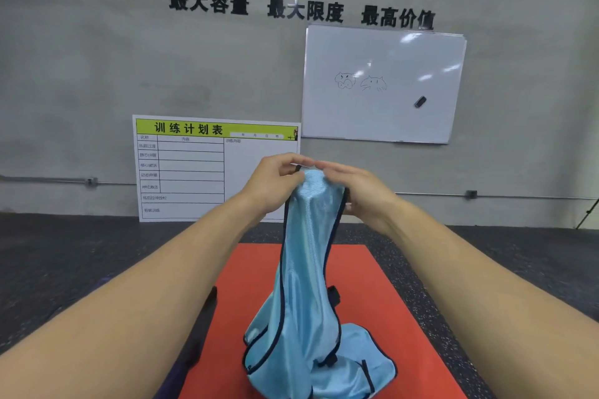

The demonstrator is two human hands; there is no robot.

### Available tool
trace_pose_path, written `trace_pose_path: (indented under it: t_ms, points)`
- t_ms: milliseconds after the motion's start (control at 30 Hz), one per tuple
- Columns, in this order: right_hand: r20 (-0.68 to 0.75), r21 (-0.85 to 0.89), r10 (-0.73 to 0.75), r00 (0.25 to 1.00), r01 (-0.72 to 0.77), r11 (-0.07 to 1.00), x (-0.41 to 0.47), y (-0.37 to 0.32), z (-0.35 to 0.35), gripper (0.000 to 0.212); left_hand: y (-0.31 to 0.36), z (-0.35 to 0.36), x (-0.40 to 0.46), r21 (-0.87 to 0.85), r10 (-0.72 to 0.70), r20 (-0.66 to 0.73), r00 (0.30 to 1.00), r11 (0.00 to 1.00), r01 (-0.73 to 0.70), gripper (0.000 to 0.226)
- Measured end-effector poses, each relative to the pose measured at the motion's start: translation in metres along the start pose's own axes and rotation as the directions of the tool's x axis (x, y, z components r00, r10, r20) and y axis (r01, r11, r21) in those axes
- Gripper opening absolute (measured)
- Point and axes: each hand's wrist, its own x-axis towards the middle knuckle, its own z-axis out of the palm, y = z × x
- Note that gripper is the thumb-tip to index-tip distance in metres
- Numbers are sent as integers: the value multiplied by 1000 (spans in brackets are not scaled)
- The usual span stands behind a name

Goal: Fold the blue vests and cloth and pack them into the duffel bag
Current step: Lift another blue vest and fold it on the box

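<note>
Left hand [275,181] and right hand [359,191] pinched vest [308,269] top at frame centre; hem pooled on red mat [389,285].

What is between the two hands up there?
In the head view, the bunched top of the blue vest sits between the left hand and right hand, both gripping it.

Red mat [382,295] on dark speckled floor [64,256] w/ blue vest [304,327] bunched on it.
</note>
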Motion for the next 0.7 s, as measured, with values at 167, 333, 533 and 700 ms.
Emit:
trace_pose_path:
  t_ms: [167, 333, 533, 700]
  points:
    - [-73, -60, -118, 990, 114, 992, 5, 2, -3, 34, -3, -6, 3, 10, 14, -27, 1000, 1000, -14, 32]
    - [-47, -212, -188, 981, 174, 962, 5, -6, -6, 41, -9, -7, 7, 108, -29, -14, 999, 994, 31, 21]
    - [-62, -382, -194, 979, 157, 911, 8, -9, -10, 26, -10, -4, 7, 127, 6, 27, 1000, 992, -9, 6]
    - [-92, -339, -233, 968, 189, 921, 11, -16, -8, 17, -16, 8, -4, 49, -72, 146, 987, 997, 65, 25]
